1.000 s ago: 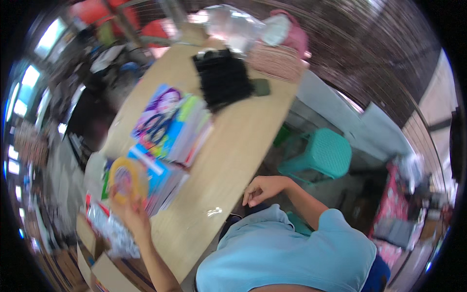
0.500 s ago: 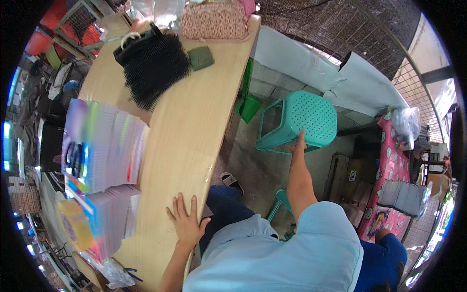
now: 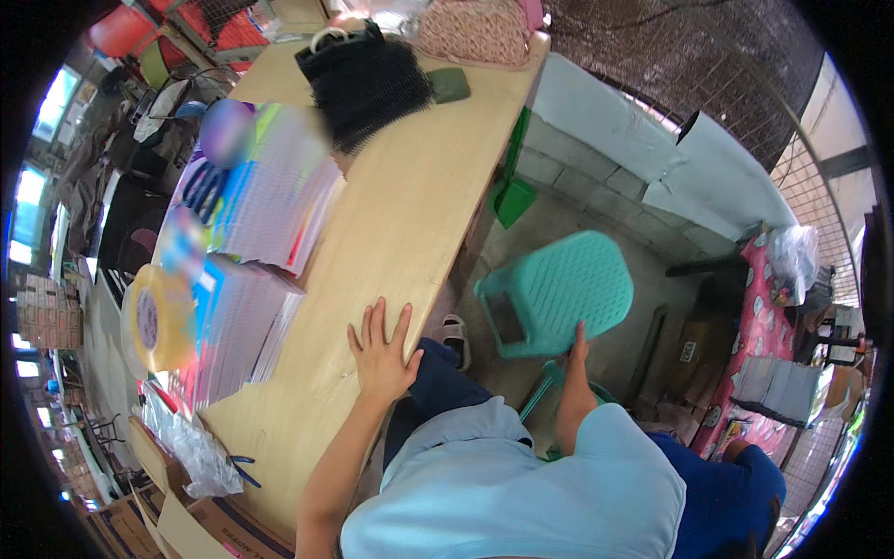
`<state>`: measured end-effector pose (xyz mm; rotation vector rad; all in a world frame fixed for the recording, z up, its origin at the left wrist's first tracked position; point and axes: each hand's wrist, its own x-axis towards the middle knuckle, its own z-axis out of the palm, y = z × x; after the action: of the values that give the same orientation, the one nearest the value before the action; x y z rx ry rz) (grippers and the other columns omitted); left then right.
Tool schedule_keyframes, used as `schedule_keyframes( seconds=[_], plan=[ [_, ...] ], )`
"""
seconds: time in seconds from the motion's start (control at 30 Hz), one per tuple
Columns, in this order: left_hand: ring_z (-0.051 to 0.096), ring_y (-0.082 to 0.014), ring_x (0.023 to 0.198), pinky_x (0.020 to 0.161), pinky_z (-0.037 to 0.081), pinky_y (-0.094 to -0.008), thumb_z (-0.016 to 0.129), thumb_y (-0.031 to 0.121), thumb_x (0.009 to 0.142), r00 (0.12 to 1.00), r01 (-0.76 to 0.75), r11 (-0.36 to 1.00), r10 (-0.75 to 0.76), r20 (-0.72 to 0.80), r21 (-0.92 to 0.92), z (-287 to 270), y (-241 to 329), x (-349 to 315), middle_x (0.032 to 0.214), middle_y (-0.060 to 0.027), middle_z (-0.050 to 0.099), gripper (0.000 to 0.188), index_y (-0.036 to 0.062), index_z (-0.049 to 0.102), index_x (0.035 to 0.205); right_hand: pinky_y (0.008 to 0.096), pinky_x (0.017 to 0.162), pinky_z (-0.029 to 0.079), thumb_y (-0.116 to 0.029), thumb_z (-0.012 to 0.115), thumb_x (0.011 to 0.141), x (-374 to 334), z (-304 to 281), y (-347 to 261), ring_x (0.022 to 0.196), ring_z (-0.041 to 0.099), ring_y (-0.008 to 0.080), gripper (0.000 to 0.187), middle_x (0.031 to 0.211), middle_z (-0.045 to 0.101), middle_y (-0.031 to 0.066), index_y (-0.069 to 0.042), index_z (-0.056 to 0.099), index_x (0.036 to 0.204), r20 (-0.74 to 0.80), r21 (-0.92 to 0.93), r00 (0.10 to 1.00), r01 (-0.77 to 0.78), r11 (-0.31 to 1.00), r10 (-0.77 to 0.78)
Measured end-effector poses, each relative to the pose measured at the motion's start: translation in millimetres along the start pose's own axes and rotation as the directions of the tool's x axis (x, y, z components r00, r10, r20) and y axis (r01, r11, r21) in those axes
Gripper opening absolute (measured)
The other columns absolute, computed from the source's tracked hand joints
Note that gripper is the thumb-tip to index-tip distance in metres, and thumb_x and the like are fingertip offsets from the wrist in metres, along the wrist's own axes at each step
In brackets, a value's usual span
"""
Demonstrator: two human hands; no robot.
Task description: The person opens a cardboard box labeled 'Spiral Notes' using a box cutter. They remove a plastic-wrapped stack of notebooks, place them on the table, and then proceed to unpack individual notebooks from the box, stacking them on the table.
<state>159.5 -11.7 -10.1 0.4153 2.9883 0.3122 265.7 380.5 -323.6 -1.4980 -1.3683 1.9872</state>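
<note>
My left hand (image 3: 384,361) lies flat on the light wooden table (image 3: 372,233) near its edge, fingers spread, holding nothing. To the right of the table, my right hand (image 3: 577,352) grips the near edge of a teal plastic stool (image 3: 573,289). Its thumb rests on the rim; the other fingers are hidden. The stool's seat has small holes, and the stool leans toward me. Behind my right forearm, part of another teal plastic piece (image 3: 535,399) shows, mostly hidden.
Stacks of books (image 3: 270,186) and a tape roll (image 3: 158,317) line the table's left side. A black fringed bag (image 3: 363,88), green pouch (image 3: 449,85) and pink woven bag (image 3: 475,33) sit farther off. A green dustpan (image 3: 513,200) stands by the block wall. Someone in blue (image 3: 726,494) is at right.
The stool has come nearer to me and tilted, drawn by my right hand. My left hand stays flat on the table. The view has shifted, so the table's things appear farther right.
</note>
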Motion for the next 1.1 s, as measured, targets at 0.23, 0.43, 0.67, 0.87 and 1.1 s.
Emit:
schedule_keyframes(
  seconds=[0.23, 0.43, 0.67, 0.87, 1.1],
  plan=[
    [0.022, -0.0369, 0.134, 0.105, 0.015, -0.0629, 0.062, 0.045, 0.078, 0.999, -0.013, 0.995, 0.009, -0.043, -0.095, -8, -10, -2, 0.147, -0.0161, 0.023, 0.074, 0.024, 0.031, 0.142, 0.0413, 0.076, 0.048, -0.029, 0.069, 0.075, -80, -69, -20, 0.1, 0.055, 0.0251, 0.062, 0.12, 0.054, 0.0106, -0.01, 0.043, 0.128, 0.247, -0.765, 0.753, -0.235, 0.6, 0.61],
    [0.032, -0.0382, 0.127, 0.104, 0.022, -0.0578, 0.059, 0.029, 0.084, 0.917, 0.193, 0.925, -0.289, -0.275, -0.326, 4, -25, -6, 0.139, -0.0188, 0.033, 0.057, 0.0131, 0.041, 0.136, 0.0384, 0.071, 0.05, -0.025, 0.065, 0.075, -22, 38, -118, 0.089, 0.059, 0.0236, 0.043, 0.11, 0.06, 0.0105, -0.008, 0.056, 0.114, 0.312, -0.811, 0.345, 0.583, 0.058, 0.885],
    [0.039, -0.036, 0.123, 0.102, 0.029, -0.0549, 0.065, 0.028, 0.08, 0.89, 0.315, 0.895, -0.394, -0.228, -0.316, -1, -26, 5, 0.136, -0.0163, 0.039, 0.056, 0.0156, 0.046, 0.132, 0.0361, 0.064, 0.052, -0.032, 0.061, 0.08, 96, 285, -175, 0.076, 0.062, 0.0217, 0.035, 0.088, 0.063, 0.0098, -0.006, 0.063, 0.103, 0.043, -0.265, 0.471, 0.856, -0.444, 0.881],
    [0.041, -0.031, 0.125, 0.104, 0.029, -0.0519, 0.065, 0.03, 0.081, 0.835, 0.424, 0.864, -0.489, -0.253, -0.273, 13, -12, 1, 0.138, -0.0113, 0.041, 0.052, 0.0173, 0.05, 0.129, 0.037, 0.063, 0.052, -0.032, 0.066, 0.076, -44, 402, -220, 0.075, 0.062, 0.023, 0.037, 0.082, 0.065, 0.0111, -0.002, 0.064, 0.096, 0.113, 0.526, 0.246, 0.807, -0.268, 0.963],
    [0.062, -0.018, 0.073, 0.059, 0.049, -0.0285, 0.067, 0.008, 0.068, 0.672, 0.012, 0.988, -0.122, -0.73, -0.153, 39, 47, 15, 0.085, -0.002, 0.065, 0.024, 0.01, 0.068, 0.092, 0.0411, 0.062, 0.05, -0.035, 0.071, 0.071, -103, 361, -220, 0.074, 0.064, 0.0292, 0.045, 0.085, 0.067, 0.0187, 0.0, 0.065, 0.099, -0.221, 0.603, -0.177, 0.748, 0.277, 0.959]
  ],
)
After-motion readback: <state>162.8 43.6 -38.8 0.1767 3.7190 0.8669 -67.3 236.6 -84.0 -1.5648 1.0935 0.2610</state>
